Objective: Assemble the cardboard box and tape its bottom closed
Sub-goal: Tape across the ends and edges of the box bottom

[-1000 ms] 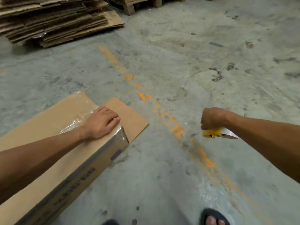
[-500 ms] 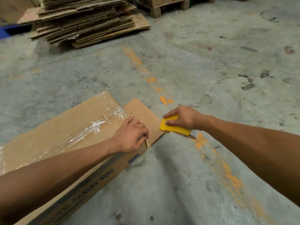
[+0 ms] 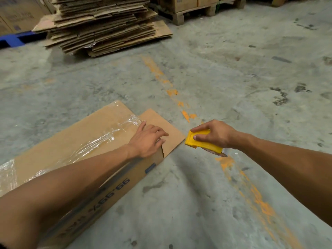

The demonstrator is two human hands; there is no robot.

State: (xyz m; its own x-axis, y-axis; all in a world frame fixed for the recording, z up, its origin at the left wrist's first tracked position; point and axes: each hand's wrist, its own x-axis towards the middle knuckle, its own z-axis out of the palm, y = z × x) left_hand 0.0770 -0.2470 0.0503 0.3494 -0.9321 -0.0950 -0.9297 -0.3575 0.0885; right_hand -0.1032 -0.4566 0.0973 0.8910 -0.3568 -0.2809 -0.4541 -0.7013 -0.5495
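The cardboard box [image 3: 86, 141] lies on the concrete floor [image 3: 233, 72] at lower left, its near side printed in dark letters that end in "66-66" — the characters before that are blurred and partly hidden by the forearm. A small blue label [image 3: 150, 168] sits near the box's corner, too small to read. Clear tape [image 3: 100, 141] runs wrinkled along the top face toward the left edge, where box and tape are cut off by the frame.

Two hands show. The left hand [image 3: 147, 139] rests palm down on the box's far end, fingers loosely spread, gripping nothing, just beside a single flap [image 3: 161, 126] that juts out flat. The right hand [image 3: 215, 134] is closed around one yellow tape dispenser [image 3: 201, 142], held just off the flap's corner; what looks like the roll peeks out beneath it, mostly hidden.

Behind, one stack of flattened cardboard [image 3: 104, 26] sits beside a wooden pallet [image 3: 194, 13] — its load is cropped at the top. A worn orange line [image 3: 233, 168] crosses the floor.
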